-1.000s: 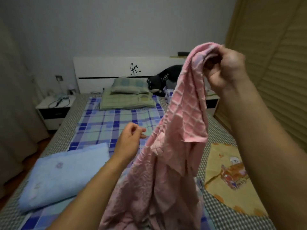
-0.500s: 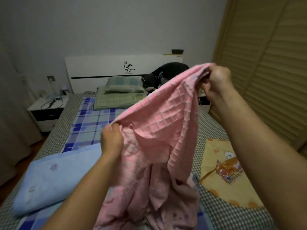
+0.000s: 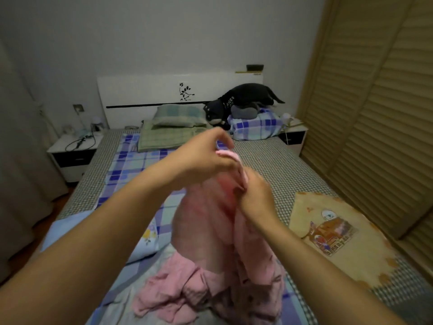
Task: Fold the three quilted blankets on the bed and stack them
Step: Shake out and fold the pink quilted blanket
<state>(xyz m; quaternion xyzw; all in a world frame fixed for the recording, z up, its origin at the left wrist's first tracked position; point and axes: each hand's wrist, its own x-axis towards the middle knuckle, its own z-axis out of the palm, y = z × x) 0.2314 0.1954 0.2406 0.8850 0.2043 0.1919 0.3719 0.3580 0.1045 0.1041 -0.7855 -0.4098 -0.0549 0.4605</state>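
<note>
The pink quilted blanket (image 3: 206,233) hangs in front of me over the bed (image 3: 276,165), its lower part crumpled on the sheet. My left hand (image 3: 206,156) pinches its top edge. Close beside it, slightly lower and to the right, my right hand (image 3: 255,195) grips the same edge. The two hands nearly touch. A light blue blanket (image 3: 70,228) lies at the bed's left, mostly hidden behind my left arm. At the right of the bed a yellow blanket (image 3: 337,238) with a cartoon print lies flat.
A green pillow (image 3: 178,118) and a black plush dog (image 3: 243,102) sit by the white headboard (image 3: 145,90). A white nightstand (image 3: 72,156) with cables stands at the left. Slatted wardrobe doors (image 3: 375,113) run along the right of the bed.
Both hands came together at the centre: the right hand dropped and moved left, the left hand rose and slid right along the pink blanket's edge. The blanket now hangs lower and narrower.
</note>
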